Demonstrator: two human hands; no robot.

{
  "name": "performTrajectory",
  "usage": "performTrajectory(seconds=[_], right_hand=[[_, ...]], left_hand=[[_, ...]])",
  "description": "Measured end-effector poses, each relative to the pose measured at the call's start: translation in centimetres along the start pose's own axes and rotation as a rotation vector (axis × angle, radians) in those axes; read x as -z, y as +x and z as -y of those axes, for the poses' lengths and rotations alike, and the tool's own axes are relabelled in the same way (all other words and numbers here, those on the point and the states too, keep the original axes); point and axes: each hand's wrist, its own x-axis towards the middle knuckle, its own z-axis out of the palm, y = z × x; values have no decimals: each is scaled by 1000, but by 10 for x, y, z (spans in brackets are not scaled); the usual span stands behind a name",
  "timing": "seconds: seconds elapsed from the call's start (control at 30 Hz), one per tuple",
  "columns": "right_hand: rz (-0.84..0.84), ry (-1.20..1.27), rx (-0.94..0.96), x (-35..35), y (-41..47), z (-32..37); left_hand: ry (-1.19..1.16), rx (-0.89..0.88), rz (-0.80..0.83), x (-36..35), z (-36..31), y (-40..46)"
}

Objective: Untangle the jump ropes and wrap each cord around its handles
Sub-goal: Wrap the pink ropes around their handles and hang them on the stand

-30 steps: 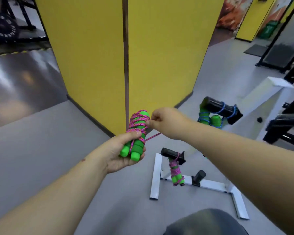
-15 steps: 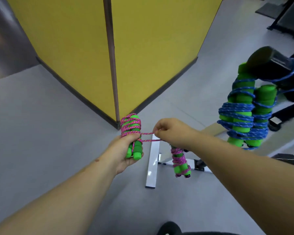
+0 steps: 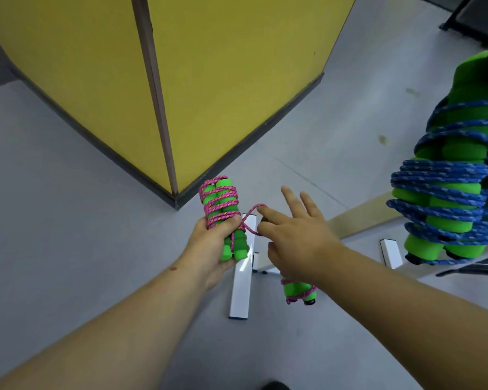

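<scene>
My left hand point(image 3: 212, 243) grips a pair of green foam handles point(image 3: 223, 209) held upright, with pink cord wound around their upper half. A short loop of that pink cord point(image 3: 252, 218) sticks out to the right and hooks over the index finger and thumb of my right hand point(image 3: 296, 237), whose other fingers are spread. A second pink-wrapped jump rope point(image 3: 297, 289) hangs below my right wrist, partly hidden by it. At the right edge hangs a blue-wrapped jump rope point(image 3: 448, 192) with green handles, close to the camera.
A yellow pillar point(image 3: 209, 80) with a dark base stands just beyond my hands. A white metal frame point(image 3: 241, 288) lies on the grey floor beneath them. Dark gym equipment point(image 3: 462, 12) sits at the top right.
My right hand has gone from a closed pinch on the cord to spread fingers with the loop over the index finger. The camera moved closer and lower, so the blue rope looms larger.
</scene>
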Motion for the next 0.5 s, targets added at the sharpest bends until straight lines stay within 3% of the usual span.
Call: performTrajectory(seconds=[0.27,0.5], right_hand=[[112,90,-13,-7,12,-8],[-72,543,-132,-27,15,-21]], left_hand=[[-9,89,-48,-17,22,14],[-108,262,-32,-37,40,19]])
